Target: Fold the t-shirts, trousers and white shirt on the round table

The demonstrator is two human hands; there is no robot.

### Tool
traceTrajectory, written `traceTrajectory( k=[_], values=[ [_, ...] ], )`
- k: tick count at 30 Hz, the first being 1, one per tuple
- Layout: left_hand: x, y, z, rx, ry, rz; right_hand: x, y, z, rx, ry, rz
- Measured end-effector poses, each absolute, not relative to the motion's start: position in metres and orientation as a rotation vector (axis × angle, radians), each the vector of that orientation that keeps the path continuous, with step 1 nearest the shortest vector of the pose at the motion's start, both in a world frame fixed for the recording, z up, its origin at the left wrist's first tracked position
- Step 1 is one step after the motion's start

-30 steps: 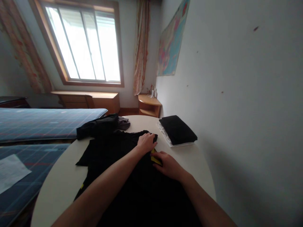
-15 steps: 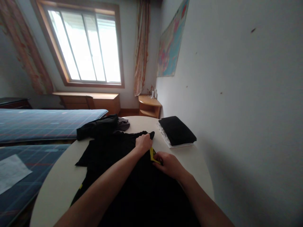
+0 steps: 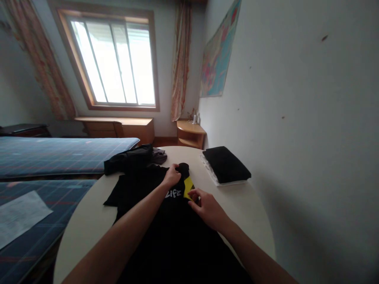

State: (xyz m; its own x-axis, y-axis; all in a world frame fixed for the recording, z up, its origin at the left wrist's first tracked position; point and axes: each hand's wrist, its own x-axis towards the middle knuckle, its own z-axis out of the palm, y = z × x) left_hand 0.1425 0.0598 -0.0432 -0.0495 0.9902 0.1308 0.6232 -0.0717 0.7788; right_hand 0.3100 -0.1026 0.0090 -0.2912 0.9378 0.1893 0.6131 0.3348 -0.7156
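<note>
A black T-shirt (image 3: 166, 232) lies spread over the round white table, with white lettering reading "LIFE" on its upper part. My left hand (image 3: 172, 176) is closed on the T-shirt near its collar, fingers bent into the cloth. Just to the right, my right hand (image 3: 207, 205) pinches the edge of a yellow patch (image 3: 188, 186) on the same shirt, thumb and fingertips together. One short sleeve (image 3: 114, 195) lies flat to the left. My forearms cover part of the cloth.
A folded stack of black cloth (image 3: 227, 163) on white cloth sits at the table's (image 3: 79, 232) right. More dark clothing (image 3: 130, 157) is heaped at the far left edge. Beds with blue plaid mattresses (image 3: 59, 157) stand left, one bearing a paper sheet (image 3: 23, 219); a wall (image 3: 310, 157) borders the right.
My left hand has moved slightly left and toward me with the cloth, baring the white lettering. More of the yellow patch shows. My right hand keeps its pinch.
</note>
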Motion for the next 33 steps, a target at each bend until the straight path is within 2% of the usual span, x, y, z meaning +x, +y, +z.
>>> traceTrajectory(
  k=[7, 17, 25, 33],
  values=[
    [0.136, 0.062, -0.049, 1.8, 1.677, 0.946, 0.299, -0.102, 0.006, -1.316, -1.957, 0.745],
    [0.141, 0.047, -0.035, 1.82, 1.912, 0.795, 0.299, -0.102, 0.001, -1.267, -2.051, 0.744],
    [0.15, 0.066, -0.041, 1.884, 1.733, 0.964, 0.298, -0.104, 0.002, -1.209, -2.016, 0.786],
    [0.143, 0.072, -0.047, 1.826, 1.808, 0.981, 0.298, -0.107, -0.001, -1.23, -2.099, 0.826]
  ],
)
